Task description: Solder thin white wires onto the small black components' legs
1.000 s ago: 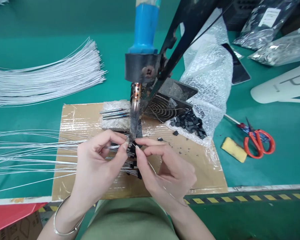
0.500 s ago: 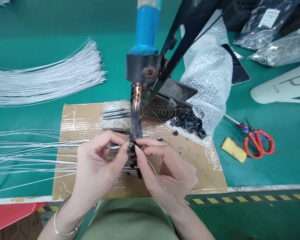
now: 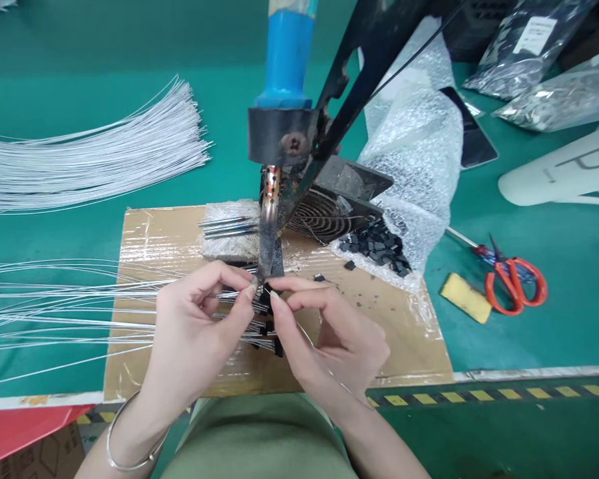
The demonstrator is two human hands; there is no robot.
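Note:
A soldering iron with a blue handle points down from a black clamp. Just beneath its tip, my left hand pinches a small metal part between thumb and forefinger; the fingertips cover most of it. My right hand holds a thin solder wire in a pinch, its end close to the tip, its length trailing back over the palm. Thin white wires run from the left behind my left hand. Their ends, some with small black pieces, lie below my fingertips.
Cardboard covers the bench. A fan stands behind the iron, near black chips in bubble wrap. Rightward lie a yellow sponge, red-handled scissors and a white cup. A white wire bundle lies back left.
The whole view has shifted very slightly. Both hands keep their pinch at the iron's tip, with the right hand a touch further left.

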